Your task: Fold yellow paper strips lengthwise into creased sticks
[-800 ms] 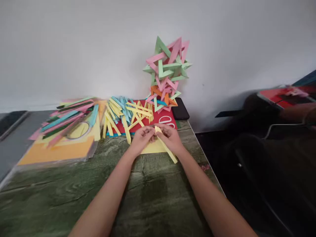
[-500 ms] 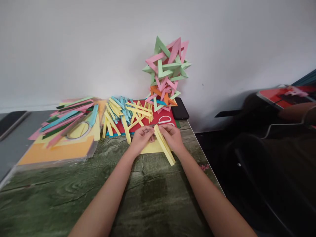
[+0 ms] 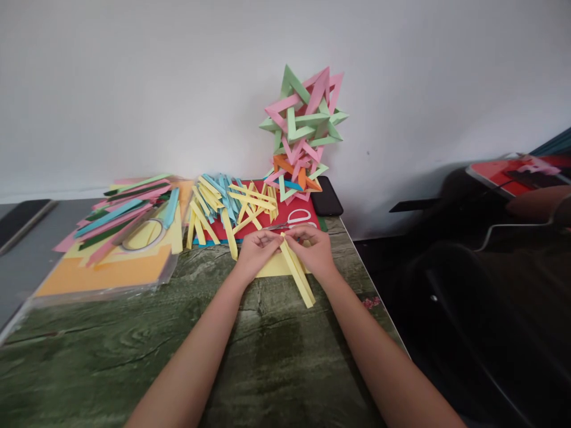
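A folded yellow paper strip [image 3: 298, 274] slants down toward me, its far end pinched between the fingertips of both hands. My left hand [image 3: 260, 252] is closed on that end from the left. From the right, my right hand [image 3: 312, 248] grips the same end with thumb and fingers. Under the hands lies a flat yellow paper sheet [image 3: 271, 267]. Scissors with white handles [image 3: 300, 215] rest just beyond my fingers on a red sheet [image 3: 285, 209]. Folded yellow strips [image 3: 252, 202] and blue strips [image 3: 228, 205] are heaped to the left of the scissors.
An interlocked paper star model [image 3: 307, 119] stands against the wall, beside a black phone [image 3: 328, 196]. On the left, coloured strips and a tape roll [image 3: 143, 235] lie over orange paper [image 3: 107, 273]. Another phone [image 3: 24, 220] is farther left. The table edge drops off at right.
Both hands have come slightly toward me with the yellow strip, and its near end hangs a little lower. More of the scissors' handles shows now.
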